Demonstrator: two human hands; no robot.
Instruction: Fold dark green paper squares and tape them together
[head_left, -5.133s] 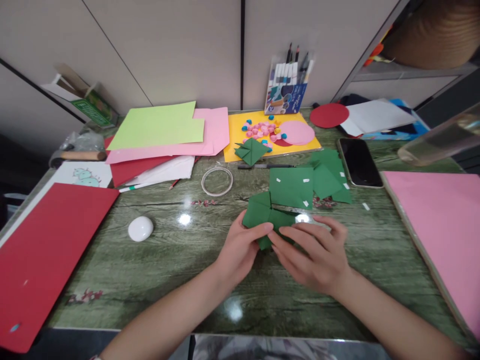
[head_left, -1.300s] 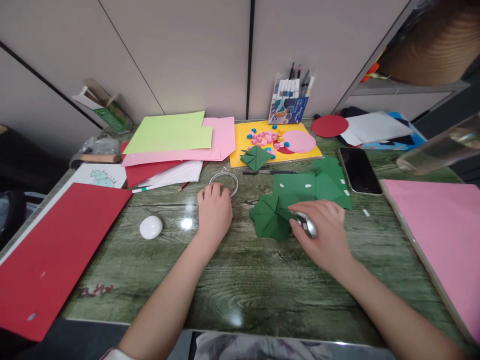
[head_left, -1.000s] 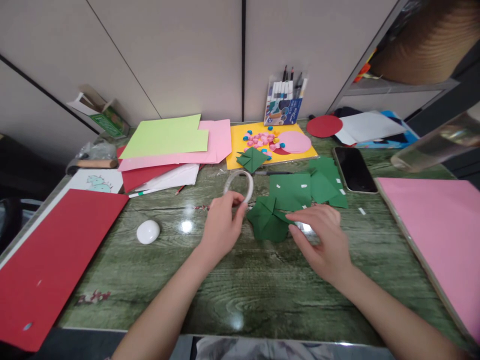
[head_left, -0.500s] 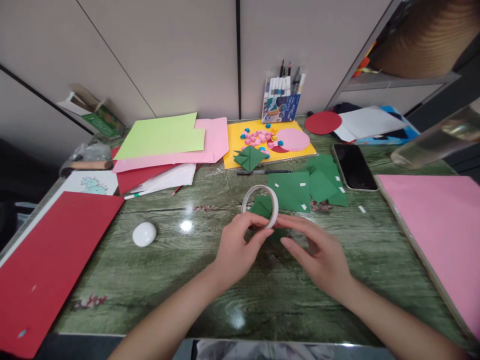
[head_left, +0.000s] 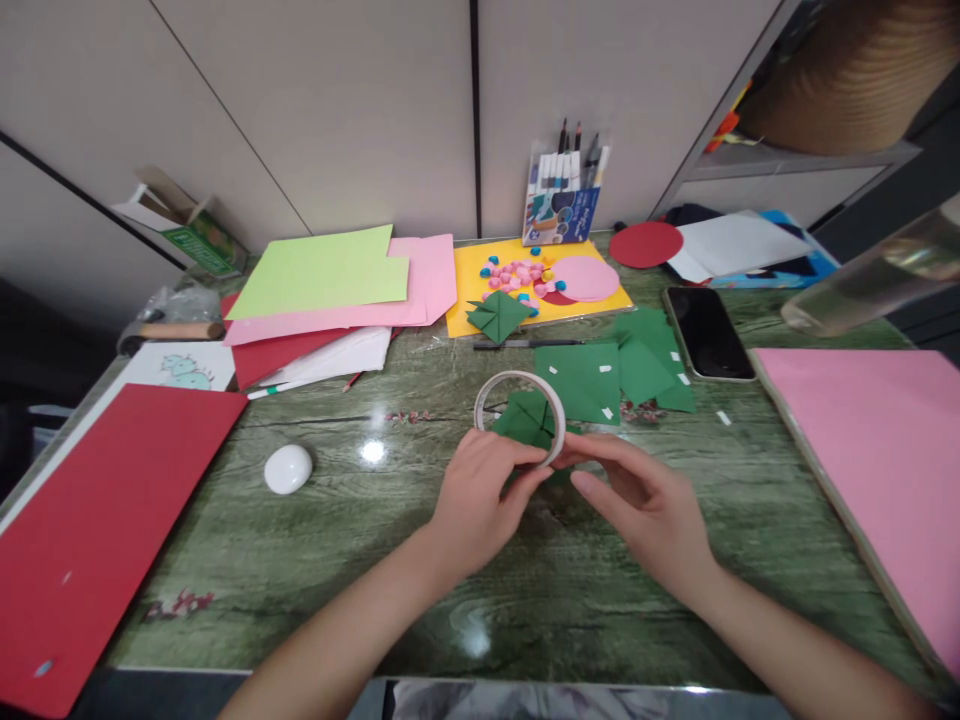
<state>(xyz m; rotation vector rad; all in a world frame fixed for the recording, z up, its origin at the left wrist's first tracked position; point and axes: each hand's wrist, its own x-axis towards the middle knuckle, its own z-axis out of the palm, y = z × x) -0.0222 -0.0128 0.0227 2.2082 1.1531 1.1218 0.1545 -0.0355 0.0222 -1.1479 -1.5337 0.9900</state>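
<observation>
My left hand [head_left: 478,495] holds a white roll of tape [head_left: 556,412] upright by its lower rim, just above the green wood-grain table [head_left: 375,540]. My right hand [head_left: 643,500] touches the roll's lower right edge with its fingertips. Seen through the ring and behind it lies a folded green paper piece [head_left: 526,418]. Flat green paper squares [head_left: 600,375] with small white tape bits lie just beyond. Another folded green piece [head_left: 496,313] rests at the edge of a yellow sheet [head_left: 469,290].
A phone [head_left: 706,333] lies to the right, a pink sheet [head_left: 885,450] further right. Red card [head_left: 97,500] covers the left, with a white oval object [head_left: 288,468] beside it. Stacked coloured papers [head_left: 330,280], a marker pack [head_left: 559,195] and a black pen [head_left: 525,344] sit behind.
My left hand picked the tape roll off the table and brought it over the folded green piece; my right hand let go of a small silver object and came to the roll.
</observation>
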